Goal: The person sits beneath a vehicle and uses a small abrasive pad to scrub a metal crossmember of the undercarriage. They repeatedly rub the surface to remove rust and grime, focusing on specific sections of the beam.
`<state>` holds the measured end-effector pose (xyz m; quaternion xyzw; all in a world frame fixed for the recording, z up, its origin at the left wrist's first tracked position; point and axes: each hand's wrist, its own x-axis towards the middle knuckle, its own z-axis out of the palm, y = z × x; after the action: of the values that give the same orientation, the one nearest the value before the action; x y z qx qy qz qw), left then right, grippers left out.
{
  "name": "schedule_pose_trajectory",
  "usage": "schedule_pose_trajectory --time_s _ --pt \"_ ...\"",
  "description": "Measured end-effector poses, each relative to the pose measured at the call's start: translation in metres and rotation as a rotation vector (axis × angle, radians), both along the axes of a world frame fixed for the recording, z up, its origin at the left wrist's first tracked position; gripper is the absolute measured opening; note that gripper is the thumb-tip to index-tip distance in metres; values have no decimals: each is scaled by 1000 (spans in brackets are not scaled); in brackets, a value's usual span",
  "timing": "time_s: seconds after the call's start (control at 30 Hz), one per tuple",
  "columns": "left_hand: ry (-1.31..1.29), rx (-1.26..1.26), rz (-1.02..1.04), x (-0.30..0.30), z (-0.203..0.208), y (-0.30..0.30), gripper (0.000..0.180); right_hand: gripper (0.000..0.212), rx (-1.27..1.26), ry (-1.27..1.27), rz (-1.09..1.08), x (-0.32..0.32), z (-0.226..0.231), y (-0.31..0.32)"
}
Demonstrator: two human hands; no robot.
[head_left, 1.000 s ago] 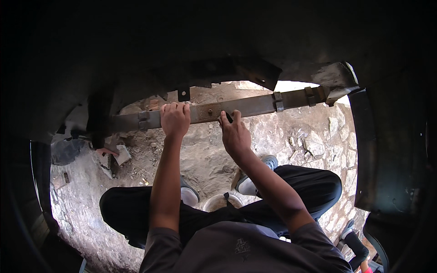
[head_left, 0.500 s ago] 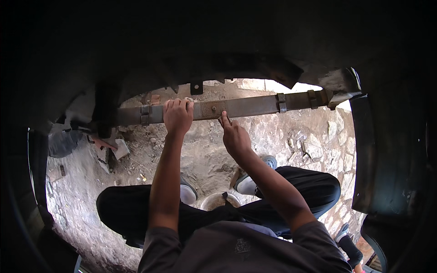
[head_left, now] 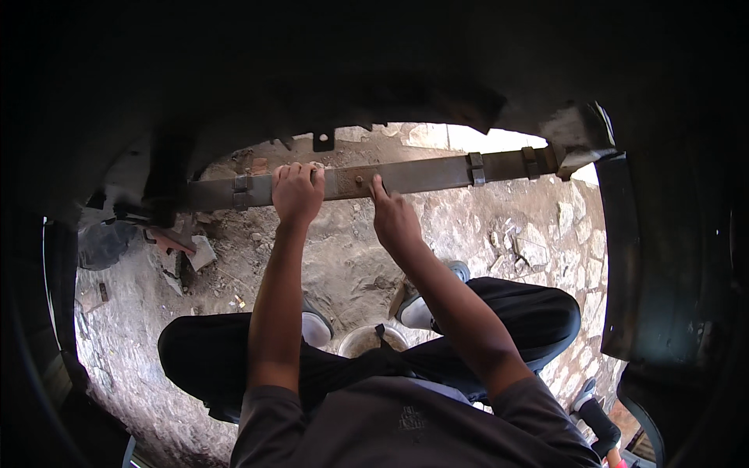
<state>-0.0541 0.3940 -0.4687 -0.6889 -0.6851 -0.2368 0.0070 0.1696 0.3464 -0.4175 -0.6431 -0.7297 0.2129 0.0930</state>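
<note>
A long rusty leaf spring spans the opening under a dark vehicle body, running level from left to right, with metal clamps banded around it. The left hand wraps the spring near its middle, its grip pressed together around the bar. The right hand sits just beside it, forefinger stretched up to touch a bolt on the spring, other fingers curled. Below lie stony ground, the person's dark trousers and grey shoes.
</note>
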Motion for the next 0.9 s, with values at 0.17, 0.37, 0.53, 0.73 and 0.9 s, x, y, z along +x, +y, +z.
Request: schedule_pose_trajectory --time_s 0.17,0.37,0.53,0.73,0.9 --pt "-18 -18 -38 -2 -2 5 30 53 9 86 -68 -9 -1 23" --pt "1 -49 -8 -2 5 -1 31 52 -28 65 -20 -1 3 -13" --pt "16 -67 -17 -3 0 7 30 54 -7 70 -78 -12 -11 7" --pt "28 -82 -43 -8 -1 5 31 52 -1 191 -44 13 -2 -23" --pt "65 -30 1 -2 -3 -1 29 51 -14 890 -236 32 -30 -96"
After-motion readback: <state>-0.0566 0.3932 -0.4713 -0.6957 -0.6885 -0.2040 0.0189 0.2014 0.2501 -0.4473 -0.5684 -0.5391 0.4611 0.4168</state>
